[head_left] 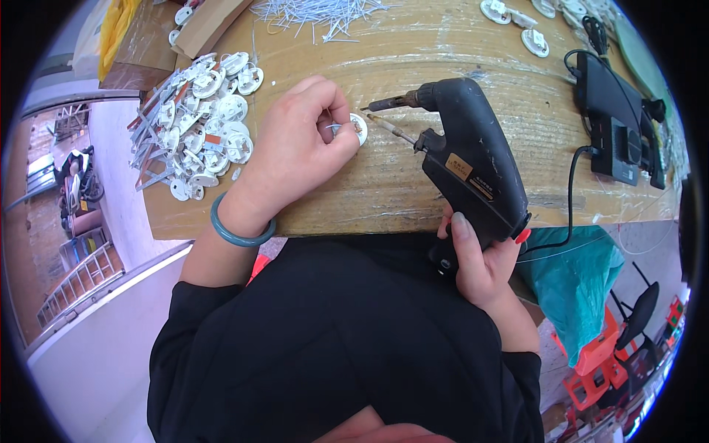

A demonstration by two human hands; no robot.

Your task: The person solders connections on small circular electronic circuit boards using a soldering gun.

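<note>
My left hand (310, 140), a bluish bangle (240, 227) on its wrist, pinches a small round white plastic part (358, 130) against the tabletop. A thin pale wire seems to show between the fingertips. In my right hand (480, 262) is a black soldering gun (480, 155), gripped by its handle at the table's front edge. Its dark iron tip and a thin feed tube below it point left, ending just right of the white part. Beside my left hand lies a heap of white round parts (210, 122) with metallic strips among them.
Thin white wires (325, 15) are strewn at the wooden table's (413, 192) far edge. More white parts (533, 42) sit at the back right. A black power unit (617, 125) with cables stands at the right. Cardboard boxes (144, 52) occupy the far left; a teal bag (576, 280) hangs below.
</note>
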